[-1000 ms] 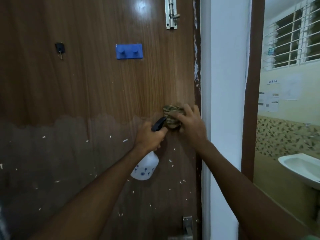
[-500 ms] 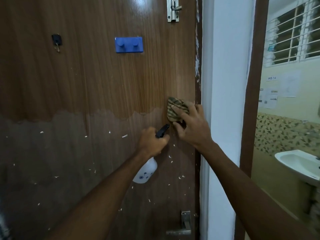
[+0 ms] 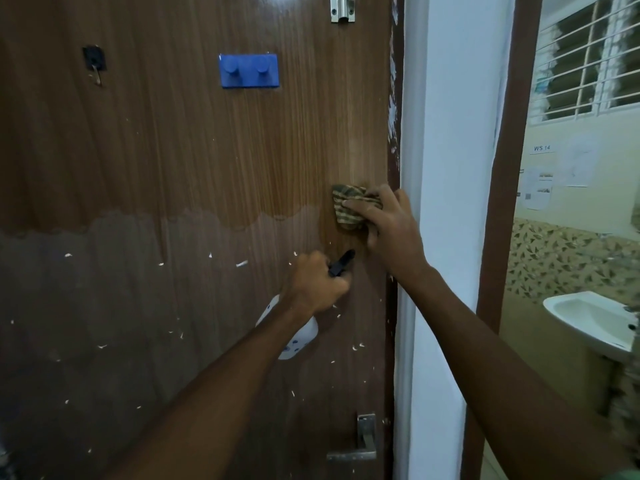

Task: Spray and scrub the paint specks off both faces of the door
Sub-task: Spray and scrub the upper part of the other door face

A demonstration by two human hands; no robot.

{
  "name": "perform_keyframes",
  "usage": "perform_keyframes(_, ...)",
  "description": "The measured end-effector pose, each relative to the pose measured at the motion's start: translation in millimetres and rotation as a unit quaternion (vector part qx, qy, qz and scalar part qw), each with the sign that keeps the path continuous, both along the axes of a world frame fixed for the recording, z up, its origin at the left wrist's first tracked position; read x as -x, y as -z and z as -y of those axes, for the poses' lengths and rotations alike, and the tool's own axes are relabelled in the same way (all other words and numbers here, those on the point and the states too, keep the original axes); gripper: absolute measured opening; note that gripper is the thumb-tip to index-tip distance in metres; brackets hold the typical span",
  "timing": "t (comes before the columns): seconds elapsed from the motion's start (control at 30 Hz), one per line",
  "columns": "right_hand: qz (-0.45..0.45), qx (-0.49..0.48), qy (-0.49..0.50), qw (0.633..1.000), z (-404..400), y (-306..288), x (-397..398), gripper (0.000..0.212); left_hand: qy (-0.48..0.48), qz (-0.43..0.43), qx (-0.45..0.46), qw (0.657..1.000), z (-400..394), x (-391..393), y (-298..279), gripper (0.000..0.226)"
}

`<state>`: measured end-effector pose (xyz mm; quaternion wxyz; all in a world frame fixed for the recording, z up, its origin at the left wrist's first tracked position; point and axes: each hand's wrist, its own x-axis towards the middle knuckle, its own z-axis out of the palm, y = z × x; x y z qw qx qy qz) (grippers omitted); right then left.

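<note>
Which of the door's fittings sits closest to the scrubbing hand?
The blue two-peg hook, up-left of the right hand. The black hook, top latch and lever handle lie farther off.

- You have one wooden door (image 3: 194, 168) before you.
- One blue hook rack (image 3: 248, 71) with two pegs.
- One black hook (image 3: 94, 61).
- One spray bottle (image 3: 294, 336).
- One striped cloth (image 3: 351, 207).
- One door handle (image 3: 360, 445).
- One washbasin (image 3: 588, 322).
- Two hands: left hand (image 3: 317, 287), right hand (image 3: 389, 228).

cloth (image 3: 353, 207) moved up the door (image 3: 207, 168) under right hand (image 3: 391, 230) | left hand (image 3: 317, 285) with spray bottle (image 3: 294, 337) lower
</note>
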<state>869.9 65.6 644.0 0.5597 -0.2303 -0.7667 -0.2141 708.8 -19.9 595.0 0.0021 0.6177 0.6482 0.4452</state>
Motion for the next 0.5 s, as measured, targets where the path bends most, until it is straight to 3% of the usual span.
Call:
perform_keyframes(0.17,-0.071,0.012,0.013,0.997,-0.4,73.9,5.6,0.044,0.027,0.022,-0.053,0.998,-0.1,8.2,0.8,0.044)
perform_keyframes(0.27,-0.058,0.031,0.023,0.998,4.5,116.7,5.6,0.037,0.026,0.046,-0.076,0.996,2.6,12.3,-0.5,0.043)
perform_keyframes(0.37,-0.054,0.038,0.003,0.998,10.1,88.1,8.5,0.035,0.024,0.056,-0.086,0.994,4.1,14.8,-9.3,0.044)
perform_keyframes(0.5,-0.125,0.040,0.003,0.991,13.3,24.4,26.2,0.037,0.009,0.075,-0.092,0.993,6.3,18.5,-15.1,0.044)
